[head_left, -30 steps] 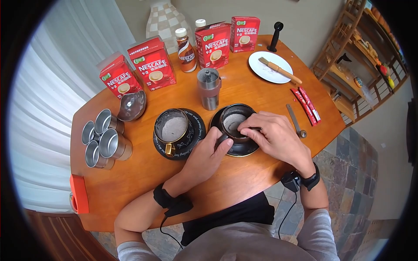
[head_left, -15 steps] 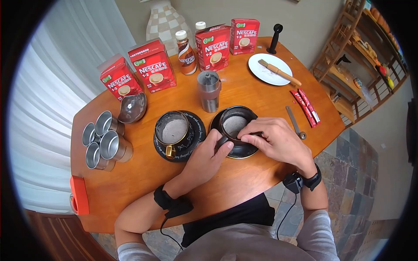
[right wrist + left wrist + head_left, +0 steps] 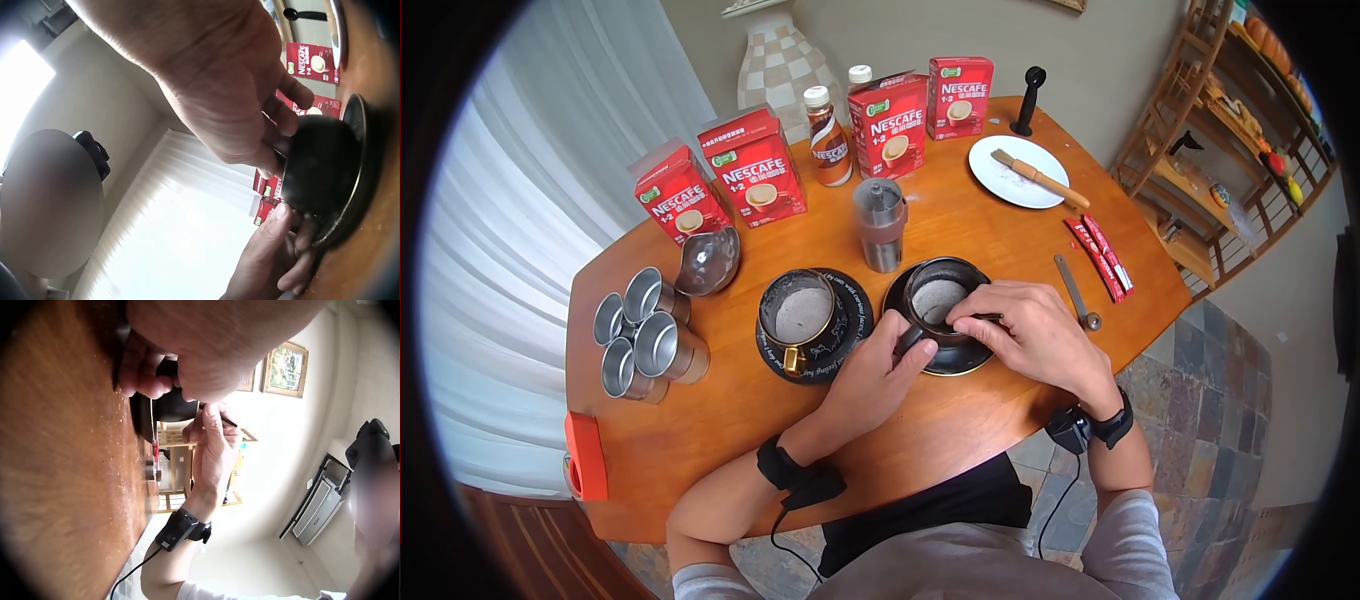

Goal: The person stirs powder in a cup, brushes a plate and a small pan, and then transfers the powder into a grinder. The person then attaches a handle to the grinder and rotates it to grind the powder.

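In the head view a black cup (image 3: 943,273) stands on a dark saucer (image 3: 956,364), with greyish powder (image 3: 935,298) inside. My left hand (image 3: 868,378) grips the cup's handle from the near left. Over the right side of the rim, my right hand (image 3: 1040,335) pinches a thin dark stick-like utensil; its end (image 3: 229,421) pokes out past the fingers in the left wrist view. What the lower end looks like is hidden by the fingers and cup. To the left, a second black cup (image 3: 798,279) with a gold handle holds similar powder on a lettered saucer (image 3: 828,362).
A steel grinder (image 3: 882,225) stands behind the cups. Several metal cups (image 3: 662,345) and a dark shiny bowl (image 3: 708,262) are at left. Red Nescafe boxes (image 3: 752,175) line the back. At right lie a brush (image 3: 1040,180) on a white plate (image 3: 997,190), red sachets (image 3: 1100,258) and a measuring spoon (image 3: 1077,292).
The head view has tilted a little, so the table sits lower in it. Both hands stay at the same cup, with only slight shifts of the right fingers over its rim.
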A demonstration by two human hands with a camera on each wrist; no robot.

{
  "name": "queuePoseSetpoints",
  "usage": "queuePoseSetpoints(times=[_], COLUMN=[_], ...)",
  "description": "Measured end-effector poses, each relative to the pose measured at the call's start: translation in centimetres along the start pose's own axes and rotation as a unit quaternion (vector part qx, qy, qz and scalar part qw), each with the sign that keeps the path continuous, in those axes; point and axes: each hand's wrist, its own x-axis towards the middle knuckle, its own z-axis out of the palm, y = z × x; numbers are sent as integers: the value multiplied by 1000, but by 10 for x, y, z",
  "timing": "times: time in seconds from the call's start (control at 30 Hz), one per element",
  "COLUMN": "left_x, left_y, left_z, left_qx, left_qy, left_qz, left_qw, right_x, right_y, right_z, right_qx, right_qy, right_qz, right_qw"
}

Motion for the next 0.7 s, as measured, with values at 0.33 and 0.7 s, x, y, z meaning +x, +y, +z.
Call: queuePoseSetpoints(times=[0.33, 0.7], left_x=[-2, -4], left_y=[0, -9], left_z=[0, 7], left_qx=[11, 25], left_qy=[4, 32], left_qz=[11, 30], left_qw=[1000, 999], right_x=[-7, -19], right_y=[-1, 0], right_z=[0, 0], right_qx=[15, 32], right_qy=[-18, -13], right_qz=[8, -9], right_qw=[1000, 999])
